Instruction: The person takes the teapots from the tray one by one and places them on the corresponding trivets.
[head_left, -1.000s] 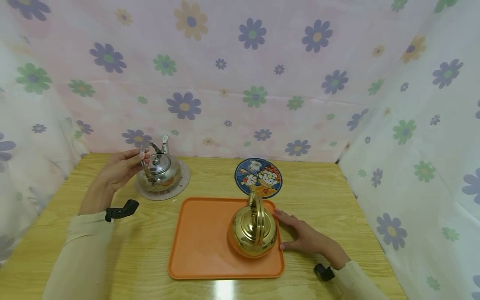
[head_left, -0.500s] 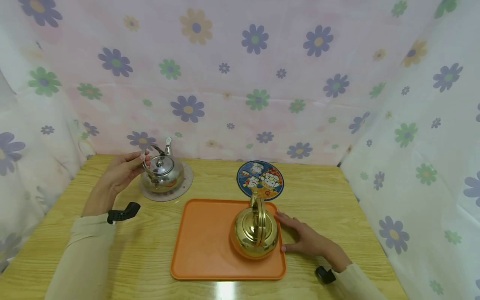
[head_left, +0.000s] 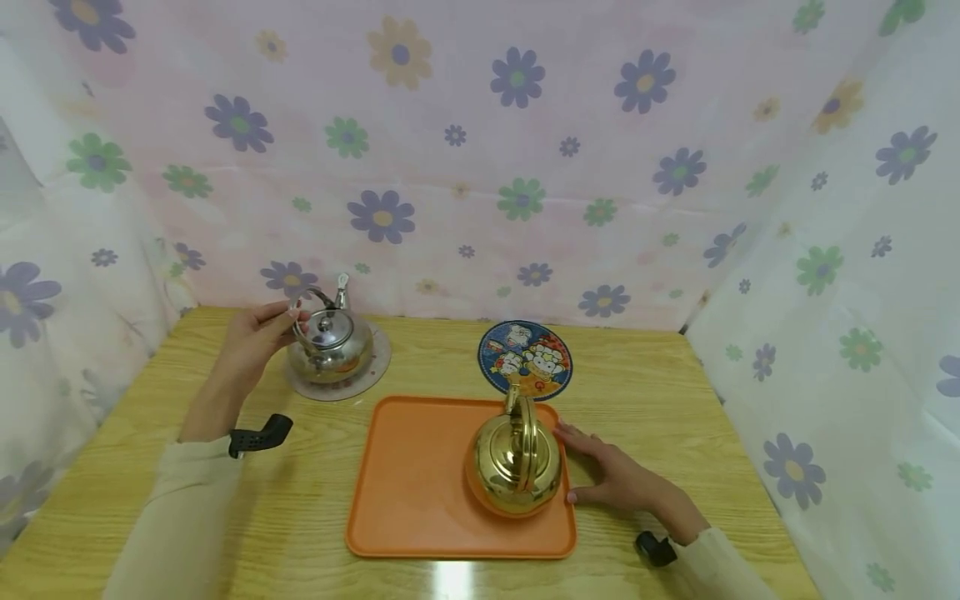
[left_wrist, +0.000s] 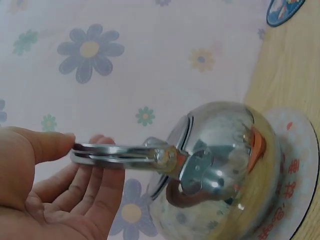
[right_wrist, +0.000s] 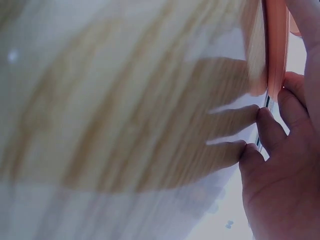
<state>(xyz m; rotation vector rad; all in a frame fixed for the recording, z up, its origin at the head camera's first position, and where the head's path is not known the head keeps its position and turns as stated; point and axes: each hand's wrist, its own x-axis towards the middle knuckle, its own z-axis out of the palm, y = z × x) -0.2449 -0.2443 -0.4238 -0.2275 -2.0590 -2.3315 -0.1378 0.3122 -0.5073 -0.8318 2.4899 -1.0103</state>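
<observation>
**Two kettles, one hand on each side**

From the head view I saw my left hand [head_left: 251, 346] at ten o'clock, pinching the handle of the silver kettle [head_left: 330, 344], which sat on a round pale mat [head_left: 372, 371] near the table's far edge. My right hand [head_left: 611, 475] lay at four o'clock with fingers straight, flat against the right rim of the orange tray [head_left: 405, 483]. The gold kettle [head_left: 516, 458] stood in the tray's right half, close to that rim; the tray's left half lay bare. A picture coaster [head_left: 525, 354] sat just beyond the tray at twelve o'clock.

The left wrist view showed thumb and fingers [left_wrist: 95, 170] clamped on the silver kettle's handle [left_wrist: 120, 154], the flowered curtain [left_wrist: 90, 47] close behind.

The right wrist view showed fingertips [right_wrist: 267, 127] touching the tray's edge [right_wrist: 276, 45], with bare wooden table [right_wrist: 125, 100] to nine o'clock.
</observation>
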